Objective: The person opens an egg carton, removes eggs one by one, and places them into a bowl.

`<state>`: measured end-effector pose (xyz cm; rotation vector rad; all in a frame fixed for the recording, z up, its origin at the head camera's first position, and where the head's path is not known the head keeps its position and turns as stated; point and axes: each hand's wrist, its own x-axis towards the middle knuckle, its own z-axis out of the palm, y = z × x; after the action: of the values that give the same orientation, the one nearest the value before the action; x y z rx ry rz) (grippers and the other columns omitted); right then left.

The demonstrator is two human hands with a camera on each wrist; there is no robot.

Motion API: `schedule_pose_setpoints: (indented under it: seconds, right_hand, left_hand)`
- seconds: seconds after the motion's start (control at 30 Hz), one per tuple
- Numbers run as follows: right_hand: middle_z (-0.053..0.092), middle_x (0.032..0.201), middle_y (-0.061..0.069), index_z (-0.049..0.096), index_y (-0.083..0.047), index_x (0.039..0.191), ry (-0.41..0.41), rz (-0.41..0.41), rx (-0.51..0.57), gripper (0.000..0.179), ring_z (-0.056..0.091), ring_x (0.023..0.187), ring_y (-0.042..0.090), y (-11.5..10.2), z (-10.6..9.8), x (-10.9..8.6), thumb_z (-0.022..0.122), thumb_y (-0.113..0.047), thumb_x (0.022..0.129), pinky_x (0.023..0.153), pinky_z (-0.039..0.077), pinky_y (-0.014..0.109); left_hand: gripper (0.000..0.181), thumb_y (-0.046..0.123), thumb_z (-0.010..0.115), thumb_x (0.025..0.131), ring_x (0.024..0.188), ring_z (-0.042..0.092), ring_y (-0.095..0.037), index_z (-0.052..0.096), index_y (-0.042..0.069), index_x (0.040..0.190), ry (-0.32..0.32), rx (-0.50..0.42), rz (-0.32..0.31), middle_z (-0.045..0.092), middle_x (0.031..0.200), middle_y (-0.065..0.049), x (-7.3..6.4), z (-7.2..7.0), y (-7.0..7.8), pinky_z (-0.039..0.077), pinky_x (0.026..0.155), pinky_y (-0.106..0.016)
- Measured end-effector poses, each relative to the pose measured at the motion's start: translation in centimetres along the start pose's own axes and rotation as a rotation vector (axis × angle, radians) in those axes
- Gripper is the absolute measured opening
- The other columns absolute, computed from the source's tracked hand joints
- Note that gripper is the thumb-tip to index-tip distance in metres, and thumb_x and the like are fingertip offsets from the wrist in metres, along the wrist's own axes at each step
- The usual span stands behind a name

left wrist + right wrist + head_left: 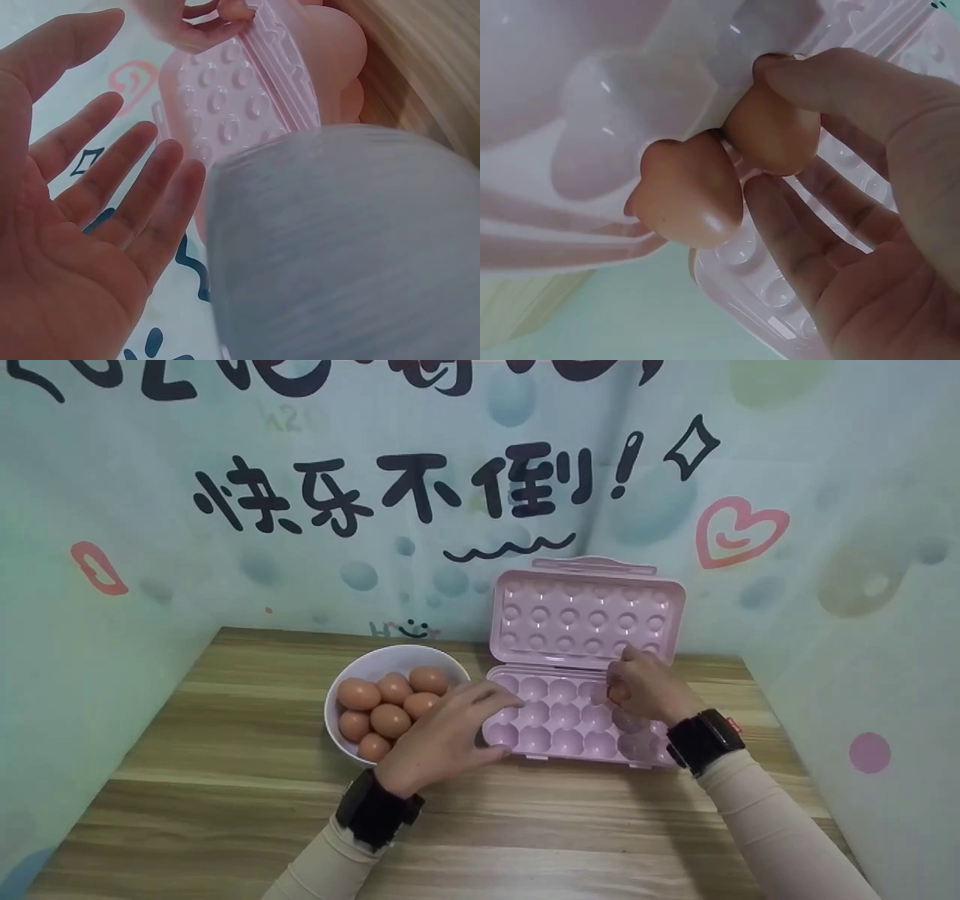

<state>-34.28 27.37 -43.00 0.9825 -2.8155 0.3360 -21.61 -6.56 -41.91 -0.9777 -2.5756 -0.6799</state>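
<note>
My right hand [652,690] reaches over the back right of a pink egg carton [568,742]. In the right wrist view, its thumb and fingers pinch a brown egg [776,131] at one of the carton's cups. Another brown egg [694,191] sits in the cup beside it; the hand hides both in the head view. My left hand [442,735] is spread between the carton's left edge and a white bowl [335,735], overlapping the bowl's right side. Nothing lies in its palm in the left wrist view. Several brown eggs [390,721] fill the bowl.
The carton's lid [589,615] stands raised at the back, near the patterned backdrop [375,405]. Wooden tabletop [225,750] extends left of the bowl and in front of both containers. Side walls of the same backdrop flank the table.
</note>
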Motion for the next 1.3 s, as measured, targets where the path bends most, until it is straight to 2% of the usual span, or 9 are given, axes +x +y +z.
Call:
schedule_pose_setpoints:
  seconds: [0.27,0.47,0.6,0.7,0.87,1.0,1.17,1.3]
  right_hand:
    - [0.058,0.087,0.009,0.075,0.000,0.090,-0.080,0.053,0.025,0.027,0.058,0.076,0.025,-0.3,0.0,0.2,0.075,0.016,0.069,0.068,0.055,0.041]
    - [0.055,0.081,0.006,0.073,-0.003,0.083,-0.074,0.015,0.014,0.028,0.053,0.072,0.022,0.0,0.1,0.3,0.073,0.020,0.067,0.064,0.049,0.035]
    - [0.057,0.082,0.006,0.076,-0.003,0.086,-0.028,-0.012,0.007,0.026,0.056,0.073,0.022,0.1,0.0,0.3,0.077,0.018,0.070,0.065,0.051,0.035]
    - [0.061,0.086,0.007,0.078,-0.002,0.092,0.024,0.001,0.026,0.027,0.059,0.076,0.024,-0.2,-0.6,0.2,0.083,0.013,0.070,0.069,0.054,0.038]
    - [0.066,0.091,0.011,0.075,-0.001,0.096,0.171,-0.039,0.086,0.029,0.061,0.083,0.026,-1.9,-1.8,-0.3,0.086,0.008,0.070,0.073,0.055,0.040]
    - [0.070,0.094,0.008,0.076,-0.003,0.098,0.272,-0.063,0.175,0.027,0.063,0.085,0.022,-4.3,-2.3,-0.8,0.090,0.000,0.075,0.074,0.058,0.036]
    - [0.070,0.101,0.006,0.075,-0.005,0.107,0.275,0.037,0.402,0.031,0.068,0.089,0.018,-7.5,-2.5,-1.6,0.092,-0.008,0.081,0.078,0.063,0.031]
    - [0.072,0.107,0.005,0.075,-0.008,0.112,0.276,0.133,0.552,0.035,0.074,0.093,0.019,-9.9,-2.5,-2.1,0.093,-0.011,0.082,0.080,0.063,0.028]
  left_hand:
    - [0.049,0.031,0.081,0.093,0.132,0.057,-0.019,0.067,0.020,0.139,-0.010,0.014,0.016,0.064,0.136,0.000,0.1,-0.1,-0.2,0.045,0.115,-0.042]
    - [0.048,0.027,0.081,0.092,0.130,0.058,-0.019,0.067,0.020,0.137,-0.015,-0.003,0.020,0.064,0.134,0.001,0.1,0.0,-0.4,0.045,0.115,-0.043]
    - [0.049,0.023,0.081,0.091,0.131,0.057,-0.019,0.067,0.020,0.138,-0.017,-0.021,0.010,0.063,0.136,0.000,0.1,0.0,-0.5,0.044,0.115,-0.044]
    - [0.047,0.024,0.081,0.092,0.132,0.057,-0.019,0.067,0.020,0.137,-0.006,-0.043,-0.007,0.063,0.137,0.000,0.1,0.0,-0.5,0.044,0.115,-0.044]
    - [0.044,0.029,0.078,0.096,0.136,0.055,-0.018,0.066,0.021,0.137,0.029,-0.053,-0.028,0.062,0.142,0.001,0.1,-0.1,-0.4,0.043,0.117,-0.040]
    - [0.046,0.030,0.079,0.095,0.135,0.057,-0.017,0.065,0.020,0.139,0.070,-0.052,-0.030,0.062,0.142,0.002,0.3,-0.1,-0.4,0.044,0.117,-0.037]
    - [0.049,0.029,0.081,0.094,0.129,0.060,-0.016,0.064,0.021,0.140,0.090,-0.057,-0.040,0.063,0.139,0.002,0.4,-0.2,-0.3,0.048,0.113,-0.038]
    - [0.050,0.027,0.083,0.093,0.125,0.061,-0.015,0.064,0.020,0.139,0.103,-0.076,-0.046,0.064,0.135,0.002,0.6,-0.3,-0.1,0.050,0.110,-0.036]
